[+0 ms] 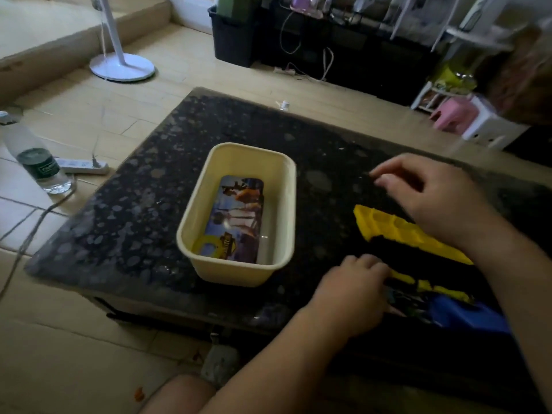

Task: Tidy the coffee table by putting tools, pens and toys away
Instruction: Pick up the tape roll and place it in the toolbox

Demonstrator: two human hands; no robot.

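A cream plastic tub stands in the middle of the dark speckled coffee table. A flat printed pencil tin lies inside it. To the right lies an open yellow-and-black tool case. My left hand grips the case's near yellow edge with curled fingers. My right hand hovers over the case's far side, thumb and forefinger close together above the table; blur and the dark top hide whether they pinch anything. A blue printed item lies at the case's near side.
On the floor to the left are a water bottle, a white power strip with cables, and a fan base. A black cabinet and a pink stool stand beyond the table. My knee is at the near edge.
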